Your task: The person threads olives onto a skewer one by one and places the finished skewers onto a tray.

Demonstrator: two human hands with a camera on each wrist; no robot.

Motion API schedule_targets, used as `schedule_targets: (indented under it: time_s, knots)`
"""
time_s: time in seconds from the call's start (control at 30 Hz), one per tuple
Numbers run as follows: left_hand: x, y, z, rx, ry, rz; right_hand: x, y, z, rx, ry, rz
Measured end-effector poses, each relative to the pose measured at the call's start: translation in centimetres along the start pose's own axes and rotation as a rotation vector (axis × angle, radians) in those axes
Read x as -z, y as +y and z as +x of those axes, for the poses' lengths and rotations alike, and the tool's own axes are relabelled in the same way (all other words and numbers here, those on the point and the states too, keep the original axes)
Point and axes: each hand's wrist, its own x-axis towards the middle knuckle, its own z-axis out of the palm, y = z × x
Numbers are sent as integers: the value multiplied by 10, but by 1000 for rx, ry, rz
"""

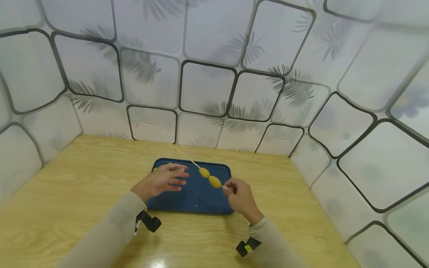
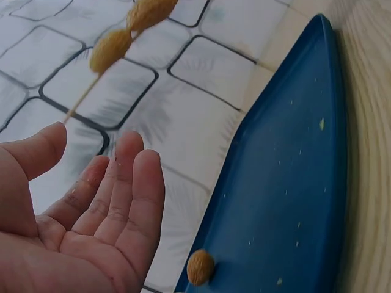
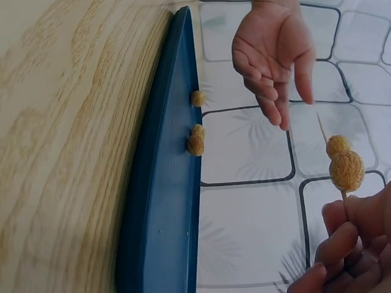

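Observation:
In my right hand [image 1: 240, 195] I pinch one end of a thin wooden skewer [image 1: 186, 155] between thumb and fingers. Two wrinkled yellow-brown balls [image 1: 215, 181], of a kind I cannot make out, are threaded on it close to that hand. The skewer slants up and away to the left over the tray. My left hand [image 1: 164, 180] hovers above the tray's left part, palm turned inward, fingers spread and holding nothing. In the right wrist view, the skewer's far tip points toward the left hand [image 3: 275, 58] but stays apart from it.
A blue rectangular tray [image 1: 197, 199] lies on the wooden table [image 1: 187, 238], with small pale crumbs on it. Several loose yellow-brown balls [image 3: 197, 97] sit by its far left side, partly behind my left hand. A patterned white wall covering [image 1: 151, 85] rises behind the table and at both sides.

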Motion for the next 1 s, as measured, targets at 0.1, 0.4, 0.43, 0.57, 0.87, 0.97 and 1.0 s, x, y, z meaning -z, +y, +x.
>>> schedule_targets:
  time_s: [0.1, 0.4, 0.43, 0.57, 0.87, 0.97, 1.0]
  knots:
    - [11, -2, 1, 0, 4, 4, 3, 3, -2, -44, -16, 66]
    - [33, 0, -1, 11, 138, 20, 11, 6, -1, -166, -20, 257]
    - [33, -1, -1, 10, 156, 28, 11, 5, -1, -178, -24, 286]
    - [36, -4, 1, 2, 255, 54, 13, 6, -1, -225, -44, 368]
    - [44, -5, 2, 0, 363, 177, 13, 11, -1, -236, -51, 397]
    - [43, -3, 4, 10, 369, 233, 14, 12, -1, -230, -50, 401]
    - [43, -2, 5, 8, 374, 259, 14, 12, -1, -232, -52, 399]
